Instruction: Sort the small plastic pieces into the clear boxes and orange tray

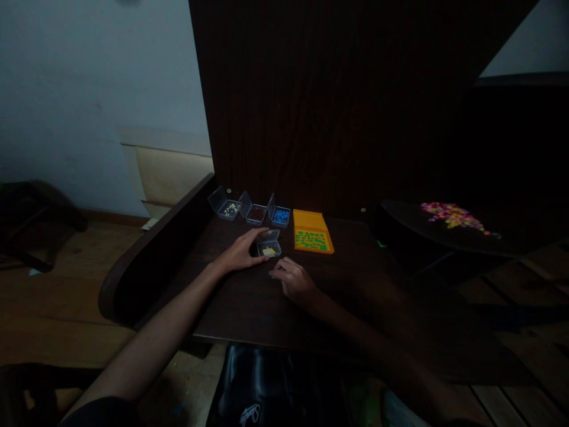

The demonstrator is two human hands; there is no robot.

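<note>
My left hand rests on the dark wooden table with its fingers wrapped round the side of a small clear box that holds yellow beads. My right hand lies just in front of that box, fingers curled in a loose pinch; whether anything is between them I cannot make out. Behind stand three open clear boxes: one with white beads, one with dark red beads, one with blue beads. An orange tray with green beads lies to the right.
A dark wooden panel rises behind the table. A raised rim runs along the table's left edge. On the right a dark round surface carries a heap of pink and yellow beads. A black bag sits below the front edge.
</note>
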